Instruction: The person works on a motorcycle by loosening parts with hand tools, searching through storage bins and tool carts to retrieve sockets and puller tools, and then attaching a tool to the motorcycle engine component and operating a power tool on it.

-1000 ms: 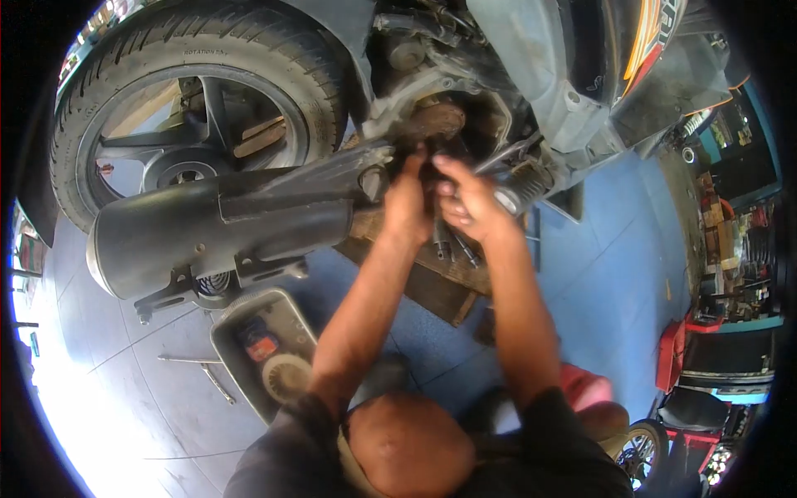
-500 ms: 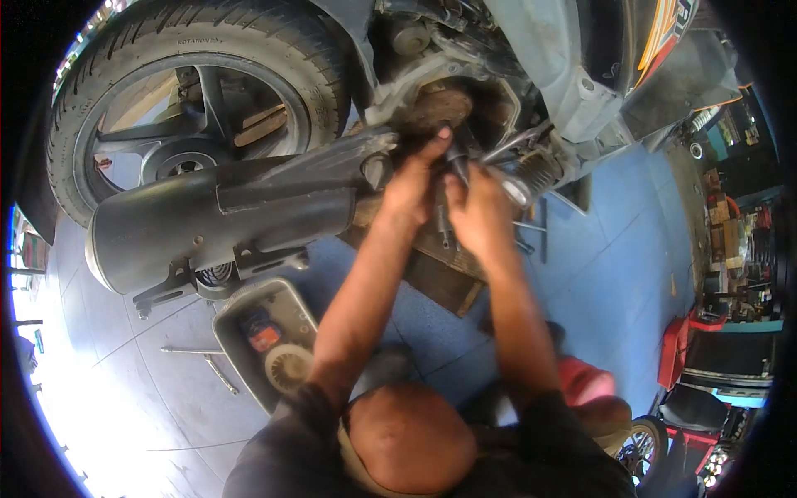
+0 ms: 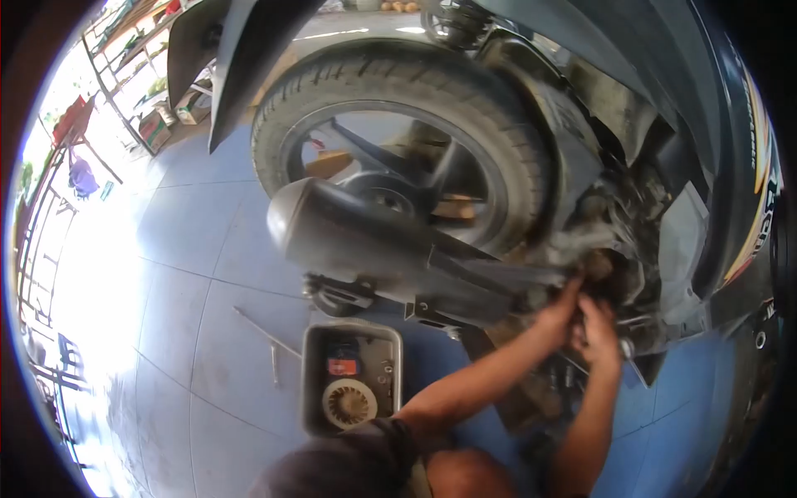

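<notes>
My left hand (image 3: 558, 322) reaches to the opened engine (image 3: 604, 267) of a motor scooter, its fingers closed at the edge of the cavity. Right beside it, my right hand (image 3: 599, 334) is closed too, with its fingers curled near the left fingertips. Motion blur and shadow hide what the hands hold. The dark exhaust muffler (image 3: 357, 232) extends leftward from the engine, in front of the rear wheel (image 3: 398, 70). Below my hands, a board (image 3: 519, 398) and some dark tools on the floor are blurred.
A grey tub (image 3: 309, 373) on the tiled floor holds a cream fan wheel (image 3: 349, 404), an orange-and-dark packet (image 3: 341, 366) and small metal parts. Left of it lie thin metal rods (image 3: 267, 334). Racks (image 3: 124, 75) stand at the far left. Scooter bodywork (image 3: 697, 166) overhangs the right side.
The view has swung left, so the scooter and my hands appear farther right and lower. Both hands stay together at the engine opening. The dark tool between them is no longer distinct.
</notes>
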Demonstrator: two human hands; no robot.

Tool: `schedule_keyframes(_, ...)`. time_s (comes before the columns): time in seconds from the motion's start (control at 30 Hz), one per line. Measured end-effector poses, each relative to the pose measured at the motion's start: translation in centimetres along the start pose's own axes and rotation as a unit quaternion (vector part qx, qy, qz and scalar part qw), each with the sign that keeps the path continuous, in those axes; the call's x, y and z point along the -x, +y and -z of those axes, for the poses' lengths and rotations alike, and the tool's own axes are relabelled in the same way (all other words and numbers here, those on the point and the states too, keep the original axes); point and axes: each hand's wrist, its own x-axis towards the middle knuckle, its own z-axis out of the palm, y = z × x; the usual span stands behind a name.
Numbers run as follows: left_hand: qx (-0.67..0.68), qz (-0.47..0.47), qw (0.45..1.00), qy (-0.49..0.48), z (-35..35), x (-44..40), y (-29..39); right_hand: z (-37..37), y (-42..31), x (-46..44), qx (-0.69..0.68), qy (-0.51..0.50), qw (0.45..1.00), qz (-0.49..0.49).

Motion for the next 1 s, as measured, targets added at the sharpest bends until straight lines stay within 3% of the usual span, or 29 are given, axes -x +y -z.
schedule_keyframes(0.03, 0.029, -0.088, 0.995, 0.043, -0.5, -0.5, -1.0, -0.6, -0.9, 0.4, 0.318, 0.056, 0.941, 0.096)
schedule_keyframes(0.07, 0.028, -0.088, 0.995, 0.044, -0.1, -2.0, -2.1, -0.6, -0.8, 0.3, 0.318, 0.055, 0.942, 0.097)
schedule_keyframes(0.13, -0.004, -0.147, 0.989, -0.020, 2.0, -4.6, -3.6, 0.0, 0.0, 0.4, 0.122, 0.001, 0.992, 0.043)
schedule_keyframes(0.2, -0.057, -0.202, 0.977, -0.032, 2.0, -3.4, -2.5, 0.4, 0.3, 0.1, -0.075, -0.054, 0.996, -0.002)
schedule_keyframes(0.23, -0.025, -0.043, 0.998, -0.027, 1.6, -1.8, -1.1, 0.8, 0.5, 0.0, -0.171, -0.079, 0.982, -0.025)
schedule_keyframes(0.27, -0.011, 0.006, 1.000, -0.022, 1.1, -0.9, -0.8, 1.3, 0.9, 0.0, -0.267, -0.101, 0.957, -0.050)
schedule_keyframes(0.3, 0.003, 0.055, 0.998, -0.014, 0.6, -0.1, -0.3, 1.3, 1.7, -0.5, -0.271, -0.091, 0.957, -0.052)
schedule_keyframes(0.33, -0.002, 0.067, 0.998, -0.017, 1.3, -1.2, -0.6, 1.0, 2.5, -1.8, -0.077, -0.024, 0.982, 0.172)
schedule_keyframes(0.37, -0.005, 0.026, 0.997, -0.066, 2.4, -2.7, -1.1, 0.8, 3.2, -3.2, 0.132, 0.049, 0.918, 0.370)
schedule_keyframes(0.4, -0.005, -0.001, 0.998, -0.057, 2.0, -2.3, -1.4, 1.0, 4.0, -4.1, 0.342, 0.115, 0.774, 0.520)
schedule_keyframes(0.43, -0.005, -0.027, 0.998, -0.048, 1.7, -1.9, -1.8, -0.8, 2.0, -1.9, 0.455, 0.134, 0.803, 0.360)
schedule_keyframes(0.47, -0.016, -0.043, 0.999, 0.015, 1.0, -0.5, -1.1, -2.7, 0.0, 0.3, 0.586, 0.122, 0.778, 0.192)
schedule_keyframes(0.5, -0.039, -0.051, 0.997, 0.032, 1.1, -0.7, -1.1, -1.9, 2.0, -0.4, 0.630, 0.129, 0.714, 0.278)
schedule_keyframes(0.53, -0.060, -0.065, 0.995, 0.043, 1.3, -1.1, -1.0, -0.9, 4.1, -2.2, 0.563, 0.205, 0.702, 0.386)
schedule_keyframes(0.6, -0.112, 0.053, 0.992, -0.035, 0.8, 0.7, 1.2, 0.9, 5.5, -3.5, 0.501, 0.287, 0.663, 0.477)
schedule_keyframes(0.63, -0.129, 0.097, 0.985, -0.065, 0.7, 1.1, 1.7, 1.1, 5.8, -3.1, 0.573, 0.332, 0.586, 0.467)
schedule_keyframes(0.77, -0.027, 0.003, 0.997, -0.073, 1.9, -2.6, 0.0, -1.3, 5.6, -3.7, 0.776, 0.447, 0.222, 0.386)
schedule_keyframes(0.87, -0.013, -0.037, 0.999, -0.014, 3.1, -3.1, -0.7, -0.9, 6.1, -3.8, 0.717, 0.358, 0.348, 0.487)
schedule_keyframes(0.93, -0.018, -0.020, 0.998, -0.060, 0.3, 0.3, 0.6, 0.8, 4.8, -3.9, 0.517, 0.096, 0.700, 0.482)
schedule_keyframes(0.97, -0.018, -0.013, 0.996, -0.083, 1.1, -0.2, 0.7, 1.7, 4.1, -3.9, 0.377, 0.009, 0.819, 0.433)
schedule_keyframes(1.0, -0.018, -0.005, 0.994, -0.104, 1.7, -0.8, 0.5, 2.1, 4.4, -4.6, 0.409, -0.009, 0.762, 0.502)
